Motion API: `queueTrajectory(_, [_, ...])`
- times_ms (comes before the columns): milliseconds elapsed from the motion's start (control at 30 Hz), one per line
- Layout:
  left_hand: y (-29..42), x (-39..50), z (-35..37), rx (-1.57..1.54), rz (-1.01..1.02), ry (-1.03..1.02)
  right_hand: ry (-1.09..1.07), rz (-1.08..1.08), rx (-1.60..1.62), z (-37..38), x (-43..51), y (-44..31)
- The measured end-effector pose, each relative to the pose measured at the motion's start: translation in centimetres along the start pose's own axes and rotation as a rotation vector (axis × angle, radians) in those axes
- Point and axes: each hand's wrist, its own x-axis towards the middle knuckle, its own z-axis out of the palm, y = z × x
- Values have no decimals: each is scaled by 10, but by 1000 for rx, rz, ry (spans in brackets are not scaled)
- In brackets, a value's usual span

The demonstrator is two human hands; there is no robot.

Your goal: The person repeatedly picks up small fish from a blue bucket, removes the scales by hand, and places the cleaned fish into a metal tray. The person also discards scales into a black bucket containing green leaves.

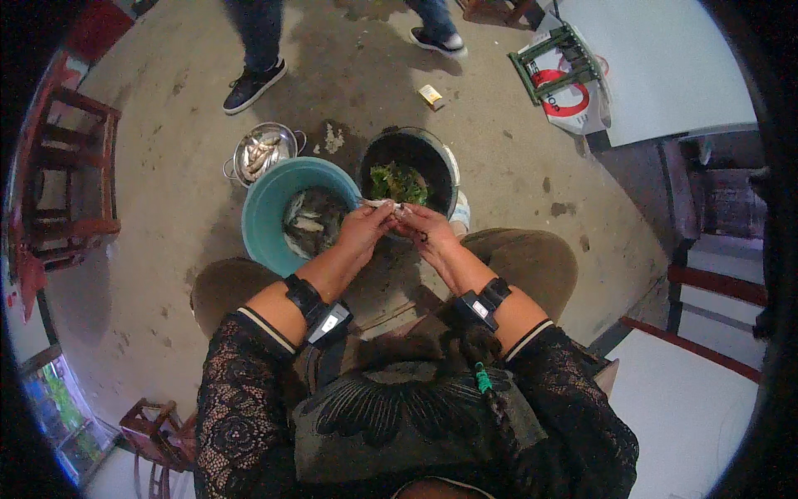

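A small pale fish (375, 203) is pinched between the fingers of my left hand (363, 228), its tail end pointing left. My right hand (429, 226) meets the left and grips the other end of the fish; the fingers hide much of it. Below and left of the hands stands a blue-green plastic tub (260, 215) with dark water and several fish (307, 223) inside. A black bucket (408, 138) is just beyond my right hand, with green leaves (399, 182) in it. Behind the tub, a two-handled metal bowl (288, 138) holds several small fish (260, 155).
Another person's legs (255, 37) and dark shoes (254, 86) are ahead. A small yellow-and-white box (430, 96) lies on the concrete floor (499, 168). Wooden stools (78, 165) stand at left; a white table (673, 68) with a green rack (555, 61) is at right.
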Motion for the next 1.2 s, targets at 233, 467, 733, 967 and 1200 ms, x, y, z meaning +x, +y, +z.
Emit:
queueTrajectory(233, [1, 5, -7, -20, -2, 30, -56, 28, 99, 4, 14, 11])
queueTrajectory(467, [2, 13, -8, 6, 6, 98, -1, 10, 162, 9, 20, 13])
queueTrajectory(733, [9, 12, 0, 117, -17, 132, -1, -6, 208, 5, 20, 8])
queueTrajectory(967, [14, 3, 9, 183, -2, 179, 105, -3, 144, 0, 28, 11])
queueTrajectory(1200, [20, 3, 0, 188, -7, 167, 191, -108, 66, -9, 32, -13])
